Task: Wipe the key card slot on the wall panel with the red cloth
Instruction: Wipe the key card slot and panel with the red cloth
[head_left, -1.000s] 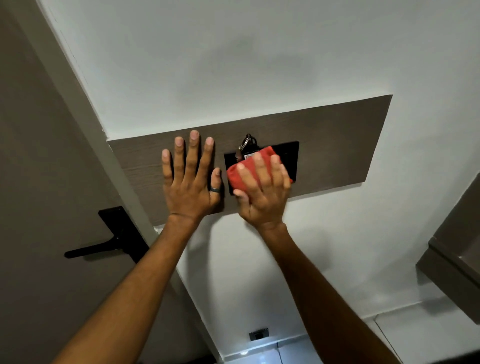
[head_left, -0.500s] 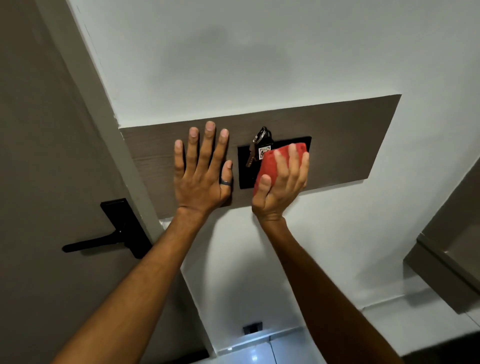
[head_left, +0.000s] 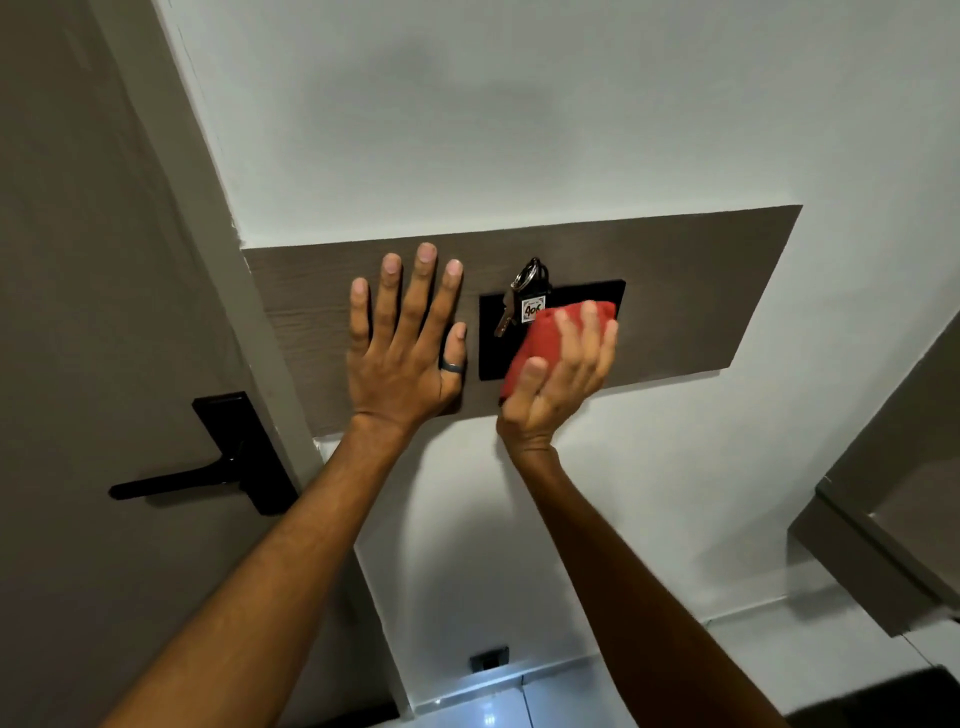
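Note:
A brown wood-grain wall panel (head_left: 691, 291) carries a black key card slot plate (head_left: 491, 343). A key tag with a key on a ring (head_left: 527, 301) sticks out of the slot at the plate's top. My right hand (head_left: 558, 382) presses a folded red cloth (head_left: 540, 338) flat against the right and lower part of the plate, covering it. To the left of the plate, my left hand (head_left: 402, 353) lies flat on the panel with fingers spread; it wears a dark ring and holds nothing.
A brown door with a black lever handle (head_left: 208, 467) stands to the left. The edge of a brown cabinet (head_left: 883, 545) juts in at the right. A small wall socket (head_left: 488, 659) sits low on the white wall above the tiled floor.
My right hand has slid the red cloth rightwards across the black plate, uncovering the key tag and the plate's left part. My left hand stays flat on the panel.

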